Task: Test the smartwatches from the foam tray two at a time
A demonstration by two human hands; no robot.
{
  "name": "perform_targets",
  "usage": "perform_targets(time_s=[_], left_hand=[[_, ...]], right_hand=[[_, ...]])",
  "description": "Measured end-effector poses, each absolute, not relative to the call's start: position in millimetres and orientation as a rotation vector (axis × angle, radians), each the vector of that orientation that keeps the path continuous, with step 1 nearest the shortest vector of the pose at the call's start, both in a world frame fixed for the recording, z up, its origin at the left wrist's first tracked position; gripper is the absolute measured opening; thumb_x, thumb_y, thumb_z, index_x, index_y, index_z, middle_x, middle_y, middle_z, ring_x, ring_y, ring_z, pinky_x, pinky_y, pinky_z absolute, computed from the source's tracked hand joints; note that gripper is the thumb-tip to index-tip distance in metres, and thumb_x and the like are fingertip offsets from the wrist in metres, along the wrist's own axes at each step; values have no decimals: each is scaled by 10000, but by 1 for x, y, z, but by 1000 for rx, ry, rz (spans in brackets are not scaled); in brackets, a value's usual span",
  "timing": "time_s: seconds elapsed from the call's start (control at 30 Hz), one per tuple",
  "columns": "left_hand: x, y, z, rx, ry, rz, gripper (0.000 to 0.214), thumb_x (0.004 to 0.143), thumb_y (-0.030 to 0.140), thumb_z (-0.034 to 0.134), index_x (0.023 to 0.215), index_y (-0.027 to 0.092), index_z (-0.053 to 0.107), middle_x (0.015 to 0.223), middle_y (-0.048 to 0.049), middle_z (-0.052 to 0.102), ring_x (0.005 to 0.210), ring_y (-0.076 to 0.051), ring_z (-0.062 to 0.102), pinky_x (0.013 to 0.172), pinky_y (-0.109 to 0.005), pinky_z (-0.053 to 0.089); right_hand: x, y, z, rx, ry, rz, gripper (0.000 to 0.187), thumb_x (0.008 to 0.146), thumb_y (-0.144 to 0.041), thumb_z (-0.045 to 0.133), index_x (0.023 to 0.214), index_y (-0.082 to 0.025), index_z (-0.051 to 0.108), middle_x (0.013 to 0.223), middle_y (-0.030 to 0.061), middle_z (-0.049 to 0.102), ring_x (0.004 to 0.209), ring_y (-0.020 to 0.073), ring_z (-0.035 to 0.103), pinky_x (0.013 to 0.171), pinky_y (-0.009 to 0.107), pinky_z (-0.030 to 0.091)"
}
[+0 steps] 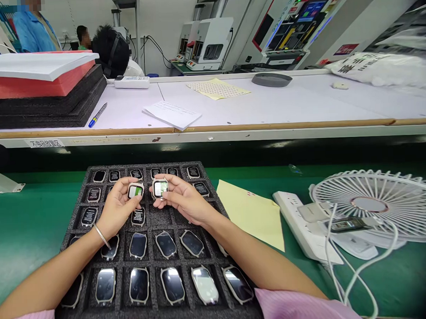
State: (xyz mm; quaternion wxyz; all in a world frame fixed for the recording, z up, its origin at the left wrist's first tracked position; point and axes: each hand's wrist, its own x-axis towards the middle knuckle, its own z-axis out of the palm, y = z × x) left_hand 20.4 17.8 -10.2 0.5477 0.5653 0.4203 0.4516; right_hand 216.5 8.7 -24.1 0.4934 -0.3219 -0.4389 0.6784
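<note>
A smartwatch without a strap [136,190], its screen lit white and green, is held in my left hand [120,206] between thumb and fingers. My right hand [181,198] grips a second strapless smartwatch [160,187], also lit, with the thumb at its lower edge. Both hands are over a black foam tray [153,246] divided into compartments. Several more watch bodies lie in it: those in the back rows show text on dark screens, while the front rows, such as one watch [139,285], have mostly dark, reflective faces. My forearms hide some compartments.
Right of the tray lie a yellow sheet [254,214], a white power strip [296,221] with cables and a white fan [373,204]. On the raised shelf are stacked foam sheets [37,101], a pen [98,115], papers [172,114] and a grey dish [272,80]. People are beyond.
</note>
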Motion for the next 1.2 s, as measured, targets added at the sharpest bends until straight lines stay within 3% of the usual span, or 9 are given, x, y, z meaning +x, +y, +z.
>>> perform_targets(time_s=[0.4,0.57,0.77,0.9,1.2], left_hand=[[20,21,-17,1308,946,1075,458,741,166,671,1161,216,496,961,10,616,610,-63,618,560,-191,516],[20,18,-14,1276,919,1068,507,719,159,686,1182,216,486,1023,-10,626,675,-96,680,659,-240,568],[20,15,-10,1245,986,1042,317,791,319,673,1046,185,542,879,12,636,571,-111,679,559,-242,559],[20,16,-11,1234,1001,1058,314,791,371,683,1004,182,550,806,35,619,530,-103,663,517,-224,543],[20,16,-11,1256,965,1044,376,787,248,653,1141,194,537,1001,-19,645,618,-115,701,615,-258,590]], right_hand=[[216,11,-29,-735,-1082,1634,477,743,-119,719,1174,-239,554,1059,30,688,724,123,716,671,260,553],[217,11,-28,-749,-1079,1625,493,723,-128,741,1168,-239,558,1033,25,699,697,122,704,650,263,533],[218,10,-26,-831,-1078,1609,301,806,-281,718,1073,-214,595,930,28,725,594,97,651,572,244,466],[218,11,-26,-838,-1061,1610,301,802,-339,729,1044,-217,598,893,19,725,574,100,639,567,251,448],[219,10,-25,-842,-1076,1578,325,784,-319,740,1063,-229,598,934,26,724,614,118,638,590,275,444]])
